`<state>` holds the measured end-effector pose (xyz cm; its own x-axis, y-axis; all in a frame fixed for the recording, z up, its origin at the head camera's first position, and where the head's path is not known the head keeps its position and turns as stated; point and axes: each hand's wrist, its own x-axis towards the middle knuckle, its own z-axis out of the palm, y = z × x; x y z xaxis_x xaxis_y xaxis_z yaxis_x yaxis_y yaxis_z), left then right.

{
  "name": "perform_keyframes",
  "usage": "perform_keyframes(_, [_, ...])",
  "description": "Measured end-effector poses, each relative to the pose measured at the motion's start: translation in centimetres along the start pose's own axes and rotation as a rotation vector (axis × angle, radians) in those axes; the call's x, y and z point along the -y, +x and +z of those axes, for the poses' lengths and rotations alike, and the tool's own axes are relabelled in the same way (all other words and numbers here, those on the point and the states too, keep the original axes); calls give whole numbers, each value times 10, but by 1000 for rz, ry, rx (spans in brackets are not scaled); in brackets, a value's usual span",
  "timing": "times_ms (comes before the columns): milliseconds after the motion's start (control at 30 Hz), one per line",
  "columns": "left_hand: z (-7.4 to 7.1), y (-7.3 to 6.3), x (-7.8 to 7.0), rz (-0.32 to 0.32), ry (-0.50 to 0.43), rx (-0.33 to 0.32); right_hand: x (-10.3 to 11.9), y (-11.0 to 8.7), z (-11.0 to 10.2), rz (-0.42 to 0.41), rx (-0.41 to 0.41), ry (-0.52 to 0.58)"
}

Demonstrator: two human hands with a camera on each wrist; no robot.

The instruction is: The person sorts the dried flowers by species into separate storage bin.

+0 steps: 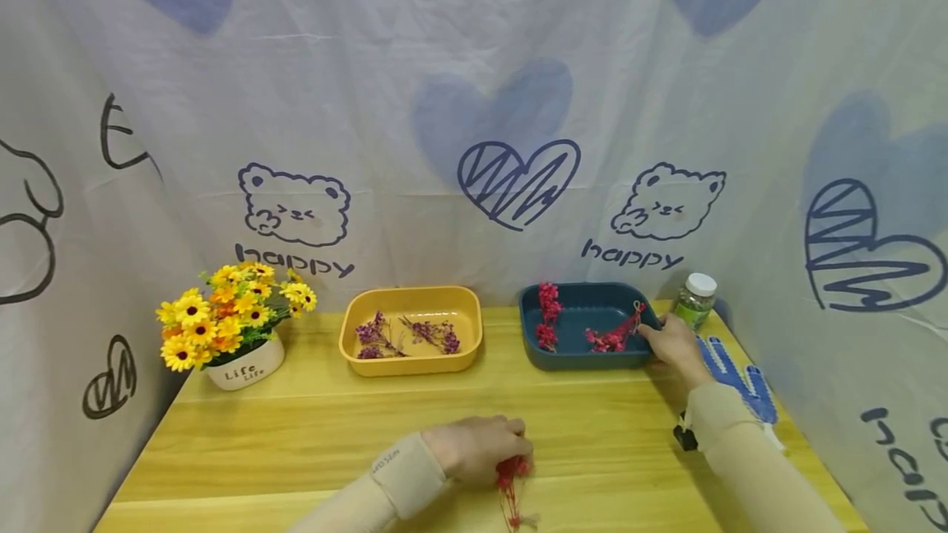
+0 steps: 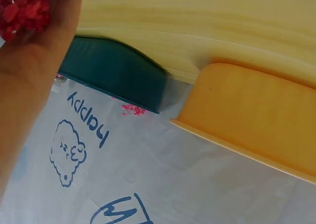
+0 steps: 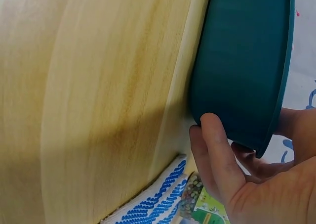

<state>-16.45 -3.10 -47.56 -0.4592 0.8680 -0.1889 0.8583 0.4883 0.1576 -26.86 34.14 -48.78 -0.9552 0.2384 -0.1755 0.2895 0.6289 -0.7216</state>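
Note:
My left hand (image 1: 481, 447) pinches a bunch of red dried flowers (image 1: 513, 474) low over the front of the table, blossoms by the fingers and thin stems pointing toward me. The blossoms (image 2: 23, 11) also show at the corner of the left wrist view. My right hand (image 1: 677, 349) grips the right end of the dark teal tray (image 1: 581, 359), thumb over the rim and fingers (image 3: 217, 145) against the outer wall. Inside that tray lie red flower sprigs (image 1: 548, 315), one group at the left and one at the right.
A yellow tray (image 1: 415, 366) with purple dried sprigs (image 1: 437, 336) stands left of the teal one. Farther left is a white pot (image 1: 248, 364) of yellow artificial flowers (image 1: 222, 315). A white-capped jar (image 1: 696, 298) and a blue-and-white glove (image 1: 741, 381) lie near my right arm.

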Motion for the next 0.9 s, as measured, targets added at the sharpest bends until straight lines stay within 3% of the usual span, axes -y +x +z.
perform_keyframes(167, [-2, 2, 8, 5, -77, -90, 2, 1, 1, 7, -9, -6])
perform_keyframes(367, [-4, 6, 16, -28, -98, -205, 6, 0, 4, 9, -19, -47])
perform_keyframes(600, [-8, 13, 17, -130, -152, -268, 5, 1, 6, 23, -36, -93])
perform_keyframes(767, [-15, 20, 18, -220, -223, -382, 1, 5, 6, 35, -43, -106])
perform_keyframes(900, [-24, 28, 19, -270, -288, -470, -2, 6, 4, 16, -57, -54])
